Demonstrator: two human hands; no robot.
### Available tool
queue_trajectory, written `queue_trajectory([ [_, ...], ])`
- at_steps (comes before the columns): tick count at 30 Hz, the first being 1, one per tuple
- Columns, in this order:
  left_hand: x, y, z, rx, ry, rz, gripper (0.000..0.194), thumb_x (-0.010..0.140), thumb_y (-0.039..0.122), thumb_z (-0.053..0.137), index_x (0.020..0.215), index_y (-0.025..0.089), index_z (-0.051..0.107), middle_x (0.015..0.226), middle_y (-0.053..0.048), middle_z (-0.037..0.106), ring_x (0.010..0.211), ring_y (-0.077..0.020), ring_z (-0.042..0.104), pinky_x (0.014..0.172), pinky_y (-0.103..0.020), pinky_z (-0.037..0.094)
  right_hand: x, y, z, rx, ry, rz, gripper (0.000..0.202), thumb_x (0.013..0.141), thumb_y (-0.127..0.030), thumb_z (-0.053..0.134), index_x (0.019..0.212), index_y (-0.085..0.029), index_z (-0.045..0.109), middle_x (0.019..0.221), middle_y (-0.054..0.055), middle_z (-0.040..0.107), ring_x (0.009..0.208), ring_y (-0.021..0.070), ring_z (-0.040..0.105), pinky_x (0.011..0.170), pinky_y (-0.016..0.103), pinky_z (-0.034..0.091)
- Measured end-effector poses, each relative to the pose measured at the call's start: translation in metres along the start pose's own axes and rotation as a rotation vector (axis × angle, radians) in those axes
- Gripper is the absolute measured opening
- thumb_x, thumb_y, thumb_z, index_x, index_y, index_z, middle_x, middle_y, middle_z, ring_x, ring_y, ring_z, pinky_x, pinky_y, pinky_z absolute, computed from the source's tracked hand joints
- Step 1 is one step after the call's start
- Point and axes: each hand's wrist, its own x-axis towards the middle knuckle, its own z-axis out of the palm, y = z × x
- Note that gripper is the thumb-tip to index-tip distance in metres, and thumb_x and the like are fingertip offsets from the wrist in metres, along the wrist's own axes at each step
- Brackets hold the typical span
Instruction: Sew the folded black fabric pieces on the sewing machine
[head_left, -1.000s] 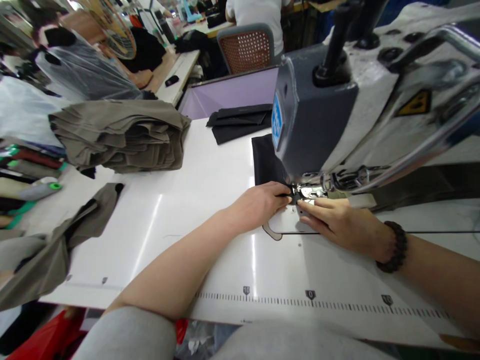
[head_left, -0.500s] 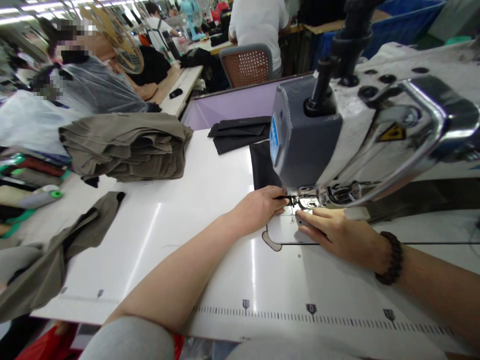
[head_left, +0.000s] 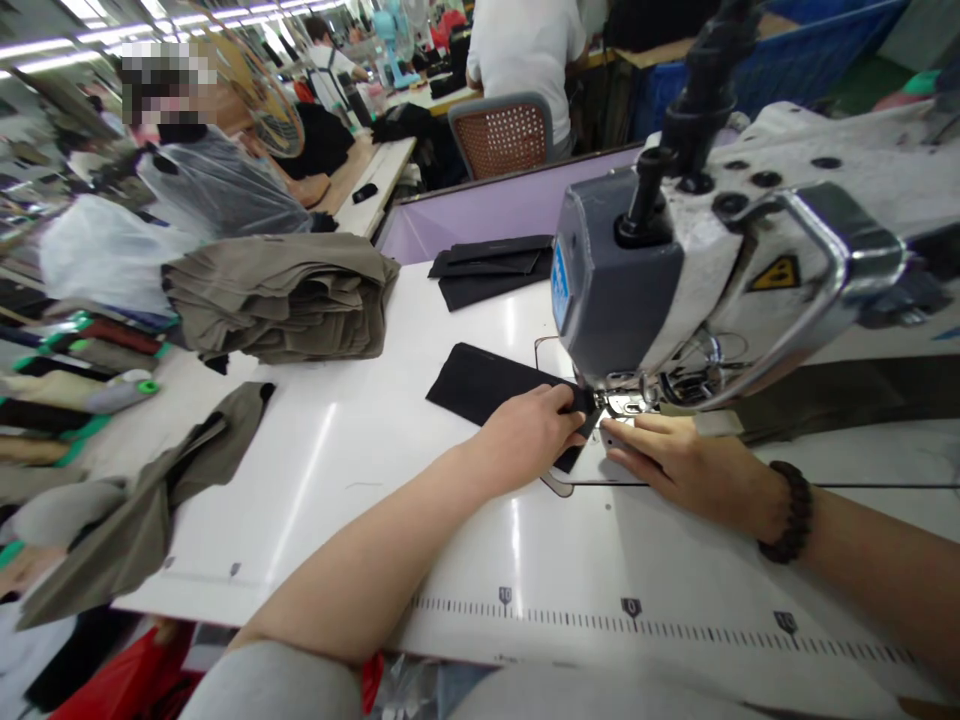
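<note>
A black fabric piece (head_left: 480,382) lies slantwise on the white table, one end at the presser foot (head_left: 619,397) of the sewing machine (head_left: 622,270). My left hand (head_left: 529,435) is closed on that end, its fingers curled over the cloth just left of the needle area. My right hand (head_left: 686,470) rests flat on the machine bed, fingers stretched out and their tips right in front of the presser foot. Nothing shows in it, and a dark beaded bracelet circles the wrist. Part of the fabric under my left fingers is hidden.
Folded black pieces (head_left: 491,265) lie behind the machine head. A tall pile of brown-grey cloth (head_left: 285,295) stands at the back left, with a loose brown-grey piece (head_left: 161,510) at the left edge. Thread cones (head_left: 112,390) are beyond. People sit working farther back.
The black fabric has swung round from behind the needle to the left, and now lies slantwise. My left hand has turned with it; my right hand has stayed nearly in place.
</note>
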Motion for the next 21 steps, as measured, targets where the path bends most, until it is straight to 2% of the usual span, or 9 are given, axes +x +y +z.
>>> queue_trajectory([
  [6,-0.002,0.010,-0.005,0.006,-0.104,0.012,0.022,0.088,0.028,0.048,0.089,0.011,0.062,0.087,-0.007,0.054,0.078,-0.0179,0.056,0.070,-0.029,0.047,-0.002,0.002,0.001,0.032,-0.014,0.001,0.035,0.090,-0.035,0.036,0.109,-0.018,0.061,0.082,0.006,0.067,0.069,0.0135,0.060,0.053,0.022,0.043],
  [10,-0.002,0.012,-0.004,0.017,-0.125,0.020,0.019,0.089,0.025,0.047,0.089,0.011,0.061,0.084,-0.007,0.053,0.075,-0.0175,0.056,0.068,-0.028,0.047,-0.002,0.001,0.001,0.035,0.000,0.012,0.034,0.090,-0.035,0.038,0.107,-0.016,0.060,0.085,0.006,0.067,0.067,0.0132,0.061,0.049,0.022,0.042],
  [15,-0.005,0.012,-0.001,-0.006,-0.072,0.031,0.019,0.088,0.025,0.048,0.088,0.011,0.061,0.089,-0.008,0.055,0.081,-0.0184,0.056,0.072,-0.029,0.048,-0.003,0.002,0.000,0.064,-0.014,0.006,0.033,0.090,-0.034,0.039,0.107,-0.015,0.060,0.088,0.008,0.066,0.071,0.0151,0.062,0.055,0.025,0.045],
  [19,-0.008,0.010,0.003,0.002,0.010,0.094,0.024,0.086,0.027,0.053,0.099,0.008,0.061,0.109,-0.013,0.054,0.100,-0.0223,0.054,0.086,-0.033,0.047,-0.001,0.003,0.001,0.083,-0.013,-0.027,0.034,0.090,-0.033,0.039,0.110,-0.014,0.059,0.085,0.007,0.065,0.068,0.0133,0.061,0.055,0.024,0.045],
  [21,-0.009,0.009,0.005,0.005,0.027,0.122,0.026,0.086,0.028,0.052,0.101,0.007,0.060,0.112,-0.015,0.055,0.103,-0.0223,0.053,0.088,-0.034,0.046,0.000,0.003,-0.001,0.076,-0.018,-0.047,0.034,0.091,-0.033,0.038,0.109,-0.014,0.059,0.082,0.006,0.065,0.065,0.0120,0.059,0.052,0.022,0.043],
])
